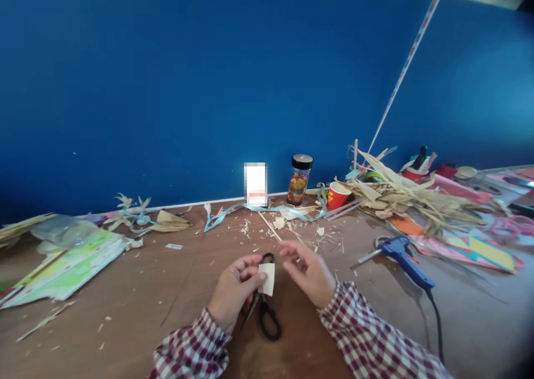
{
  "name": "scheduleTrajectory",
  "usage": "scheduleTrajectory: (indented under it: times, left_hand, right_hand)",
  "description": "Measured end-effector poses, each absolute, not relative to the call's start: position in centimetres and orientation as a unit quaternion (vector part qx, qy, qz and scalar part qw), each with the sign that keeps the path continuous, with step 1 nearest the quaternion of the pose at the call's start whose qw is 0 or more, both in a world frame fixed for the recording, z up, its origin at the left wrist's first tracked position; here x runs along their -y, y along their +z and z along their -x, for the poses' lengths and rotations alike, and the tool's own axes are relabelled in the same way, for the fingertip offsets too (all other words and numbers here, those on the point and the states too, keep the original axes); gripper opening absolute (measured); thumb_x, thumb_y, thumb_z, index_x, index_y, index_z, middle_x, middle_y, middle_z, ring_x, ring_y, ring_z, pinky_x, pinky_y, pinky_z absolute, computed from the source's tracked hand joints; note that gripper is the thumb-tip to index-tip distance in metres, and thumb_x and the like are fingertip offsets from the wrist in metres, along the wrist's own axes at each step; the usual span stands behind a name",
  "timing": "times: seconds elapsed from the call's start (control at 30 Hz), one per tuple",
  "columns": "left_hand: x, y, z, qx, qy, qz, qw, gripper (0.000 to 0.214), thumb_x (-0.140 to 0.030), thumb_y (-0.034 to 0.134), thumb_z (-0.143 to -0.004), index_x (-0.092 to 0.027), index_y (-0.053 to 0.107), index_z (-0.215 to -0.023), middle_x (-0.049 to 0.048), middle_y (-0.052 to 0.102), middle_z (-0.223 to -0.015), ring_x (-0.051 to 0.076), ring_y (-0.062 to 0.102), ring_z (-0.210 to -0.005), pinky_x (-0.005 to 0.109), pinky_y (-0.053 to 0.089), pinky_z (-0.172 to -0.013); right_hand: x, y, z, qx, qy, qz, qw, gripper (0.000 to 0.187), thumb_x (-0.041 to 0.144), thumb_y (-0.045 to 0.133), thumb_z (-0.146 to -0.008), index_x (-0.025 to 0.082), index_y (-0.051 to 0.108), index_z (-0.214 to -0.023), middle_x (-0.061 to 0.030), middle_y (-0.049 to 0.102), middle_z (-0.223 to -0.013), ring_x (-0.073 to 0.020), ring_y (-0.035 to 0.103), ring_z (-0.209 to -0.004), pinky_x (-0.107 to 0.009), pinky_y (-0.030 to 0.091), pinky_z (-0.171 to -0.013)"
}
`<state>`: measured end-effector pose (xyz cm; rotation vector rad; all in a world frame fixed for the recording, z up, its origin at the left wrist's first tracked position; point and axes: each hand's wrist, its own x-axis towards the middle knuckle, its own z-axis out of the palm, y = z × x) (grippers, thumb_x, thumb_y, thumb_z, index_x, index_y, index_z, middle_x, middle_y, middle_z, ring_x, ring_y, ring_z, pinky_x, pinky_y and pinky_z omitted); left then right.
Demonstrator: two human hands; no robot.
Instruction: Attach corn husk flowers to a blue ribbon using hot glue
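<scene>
My left hand (237, 287) pinches a small cream rectangular piece (267, 281) between thumb and fingers; I cannot tell if it is paper or husk. Below it, black-handled scissors (270, 322) lie on the brown table (167, 334), their middle partly covered by the piece and my fingers. Just to the right, my right hand (308, 270) hovers with fingers loosely bent and apart, nothing visible in them. Beyond both hands, a thin pale strip (270, 226) rests among cream scraps (278, 222).
A blue glue gun (403, 259) with its cord lies at right, near a heap of dry corn husks (417, 198). A red paper cup (337, 196), a dark-lidded jar (299, 181) and a light blue ribbon (225, 215) are along the blue wall. Green-white paper (79, 265) lies left.
</scene>
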<state>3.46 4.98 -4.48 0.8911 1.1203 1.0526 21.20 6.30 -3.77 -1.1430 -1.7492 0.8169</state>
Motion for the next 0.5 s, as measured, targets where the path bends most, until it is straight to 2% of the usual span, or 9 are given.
scheduleTrajectory:
  times: [0.1, 0.23, 0.5]
  left_hand:
    - [-4.8, -4.3, -3.54, -0.468, 0.447, -0.396, 0.652, 0.042, -0.024, 0.073, -0.057, -0.013, 0.056, -0.094, -0.0024, 0.06, -0.06, 0.004, 0.047, -0.044, 0.013, 0.032, -0.038]
    - [-4.66, -4.4, -3.5, -0.437, 0.422, -0.406, 0.682, 0.039, -0.023, 0.073, -0.056, -0.013, 0.058, -0.09, -0.0002, 0.063, -0.062, 0.008, 0.055, -0.055, 0.019, 0.042, -0.054]
    - [-4.7, -4.26, -3.45, -0.463, 0.401, -0.427, 0.665, 0.037, -0.029, 0.071, -0.06, -0.012, 0.057, -0.091, -0.0059, 0.053, -0.051, 0.003, 0.04, -0.04, 0.015, 0.028, -0.041]
  right_hand:
    - [-5.48, -3.25, -20.26, 0.713, 0.427, 0.391, 0.397, 0.022, 0.021, 0.054, -0.076, 0.019, 0.058, -0.097, -0.0025, 0.062, -0.082, -0.0126, 0.056, -0.07, -0.022, 0.045, -0.06]
    - [-5.36, -3.21, -20.45, 0.727, 0.422, 0.372, 0.393, 0.013, 0.026, 0.06, -0.074, 0.018, 0.064, -0.084, -0.0025, 0.06, -0.079, -0.0128, 0.055, -0.07, -0.023, 0.043, -0.061]
    - [-5.79, -3.85, -20.93, 0.737, 0.43, 0.344, 0.393, 0.012, 0.027, 0.062, -0.073, 0.019, 0.069, -0.078, -0.0035, 0.063, -0.075, -0.0139, 0.058, -0.069, -0.024, 0.045, -0.063]
